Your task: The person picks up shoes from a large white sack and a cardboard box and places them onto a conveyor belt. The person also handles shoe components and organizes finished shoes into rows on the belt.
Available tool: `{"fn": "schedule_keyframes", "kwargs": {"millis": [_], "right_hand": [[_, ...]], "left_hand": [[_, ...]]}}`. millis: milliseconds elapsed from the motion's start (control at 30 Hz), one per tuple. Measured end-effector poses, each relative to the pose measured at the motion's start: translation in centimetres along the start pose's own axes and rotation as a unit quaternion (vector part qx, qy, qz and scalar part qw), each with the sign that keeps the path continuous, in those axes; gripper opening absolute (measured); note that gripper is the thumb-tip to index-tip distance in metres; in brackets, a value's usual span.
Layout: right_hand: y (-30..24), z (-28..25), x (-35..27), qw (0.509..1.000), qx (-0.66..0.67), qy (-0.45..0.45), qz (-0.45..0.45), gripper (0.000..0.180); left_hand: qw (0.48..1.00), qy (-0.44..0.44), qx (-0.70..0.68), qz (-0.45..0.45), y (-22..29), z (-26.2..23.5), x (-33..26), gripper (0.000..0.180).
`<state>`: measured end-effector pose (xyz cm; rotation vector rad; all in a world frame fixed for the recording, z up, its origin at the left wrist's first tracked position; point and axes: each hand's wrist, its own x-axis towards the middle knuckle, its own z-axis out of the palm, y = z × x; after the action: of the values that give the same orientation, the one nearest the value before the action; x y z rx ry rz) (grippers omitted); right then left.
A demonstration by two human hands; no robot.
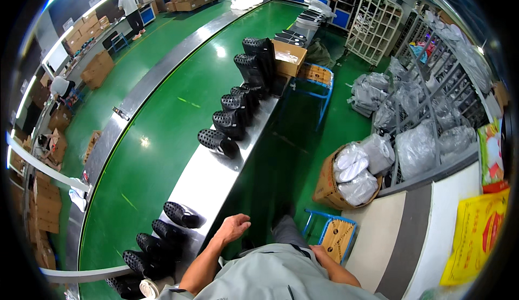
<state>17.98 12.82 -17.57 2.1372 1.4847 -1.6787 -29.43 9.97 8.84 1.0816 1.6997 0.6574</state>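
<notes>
My left hand (234, 227) hovers just off the edge of the metal ledge (203, 178), its fingers loosely apart and nothing in them. The nearest thing to it is a black clog (181, 214) with round holes over the toe. More black clogs (157, 243) stand in a row along the ledge toward the lower left. Farther up, another group of black clogs (230, 122) is lined up, some stacked upright at the far end. My right hand (319, 251) is down by my hip against the grey shirt, and its fingers are hidden.
A green conveyor belt (157, 127) curves past the ledge. Beyond the clogs sits an open carton (292, 56) beside a blue-framed stool (319, 75). To my right are a second stool (339, 238), a carton of plastic-wrapped bundles (324, 186) and a metal rack (430, 94). People work far left.
</notes>
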Motion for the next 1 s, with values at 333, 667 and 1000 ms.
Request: {"fn": "schedule_keyframes", "kwargs": {"millis": [333,667,1000], "right_hand": [[-18.5,-9.4,2.1,0.977,0.175,-0.02,0.117,0.015],[-24.7,-11.0,5.3,0.965,0.245,0.02,0.086,0.021],[-28.3,-6.9,2.4,0.966,0.205,-0.008,0.156,0.02]], "left_hand": [[0.924,0.379,0.028,0.04,10.6,-18.3,13.5,0.037],[0.964,0.226,-0.079,-0.117,7.1,-28.8,32.3,0.091],[0.973,0.039,-0.19,-0.124,3.8,-28.8,38.1,0.079]]}}
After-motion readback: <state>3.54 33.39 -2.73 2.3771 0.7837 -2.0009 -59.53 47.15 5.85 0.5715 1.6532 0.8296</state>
